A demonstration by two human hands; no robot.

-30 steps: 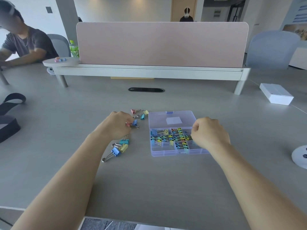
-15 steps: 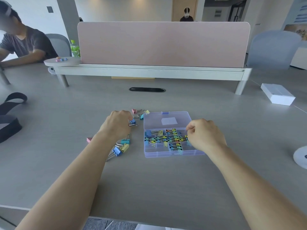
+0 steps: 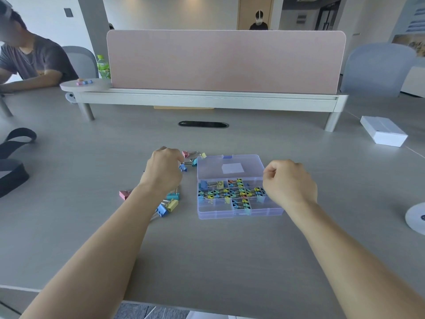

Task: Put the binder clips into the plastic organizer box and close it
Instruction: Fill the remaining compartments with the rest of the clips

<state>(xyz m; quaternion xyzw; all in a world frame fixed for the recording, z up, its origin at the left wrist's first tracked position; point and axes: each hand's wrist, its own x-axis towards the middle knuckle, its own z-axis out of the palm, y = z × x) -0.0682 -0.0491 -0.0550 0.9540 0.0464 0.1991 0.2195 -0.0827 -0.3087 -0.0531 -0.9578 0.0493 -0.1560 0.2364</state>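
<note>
Binder clips lie loose on the table just left of the plastic organizer box, in two small clusters, while many smaller ones already fill its compartments; the lid lies open, folded back on the far side. The left hand is curled over the farther cluster, fingertips seemingly pinching a blue clip. The right hand hovers in a loose fist over the box's right edge; whether it holds anything I cannot tell, since its fingers are hidden. Each clip looks light, stiff and springy, with smooth painted steel and thin wire handles that snag on each other, so the coloured body is the surer place to pinch. The box seems light and thin-walled, likely to slide when nudged; steadying a wall helps.
</note>
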